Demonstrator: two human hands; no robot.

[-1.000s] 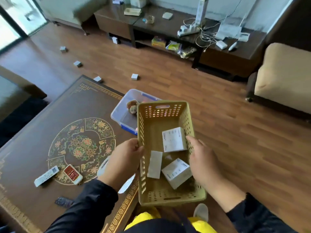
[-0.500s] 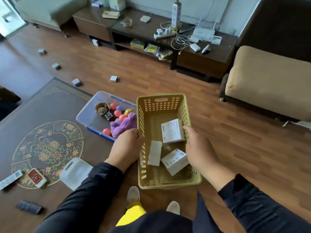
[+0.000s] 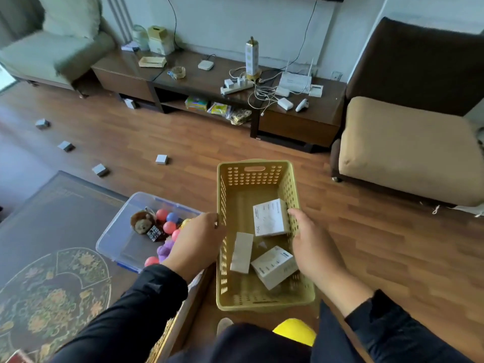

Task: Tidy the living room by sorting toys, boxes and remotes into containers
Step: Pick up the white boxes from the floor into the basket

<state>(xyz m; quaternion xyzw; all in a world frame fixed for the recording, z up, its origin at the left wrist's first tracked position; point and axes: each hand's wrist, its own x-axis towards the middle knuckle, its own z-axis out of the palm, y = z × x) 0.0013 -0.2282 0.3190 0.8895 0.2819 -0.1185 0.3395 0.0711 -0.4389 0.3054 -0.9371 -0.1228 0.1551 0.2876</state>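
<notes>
From the head view, I have the yellow basket (image 3: 264,297) carried between both hands: my left hand (image 3: 197,244) is curled over its left rim, and my right hand (image 3: 311,247) is wrapped round its right rim, thumb inside against a white box (image 3: 269,218). Two more white boxes (image 3: 273,265) lie on the basket's bottom. Left of the basket, the clear bin (image 3: 123,247) of toys sits on the patterned surface (image 3: 52,271). I judge the box-sorting step is in hand: small grey boxes (image 3: 161,159) lie scattered on the wooden floor (image 3: 366,244) well beyond the basket, so the next move calls for walking the basket to them and freeing one hand to pick up. Against the earlier frames, my gaze has lifted: the TV cabinet (image 3: 301,124) beyond the basket fills more of the view, and the remotes have dropped out.
</notes>
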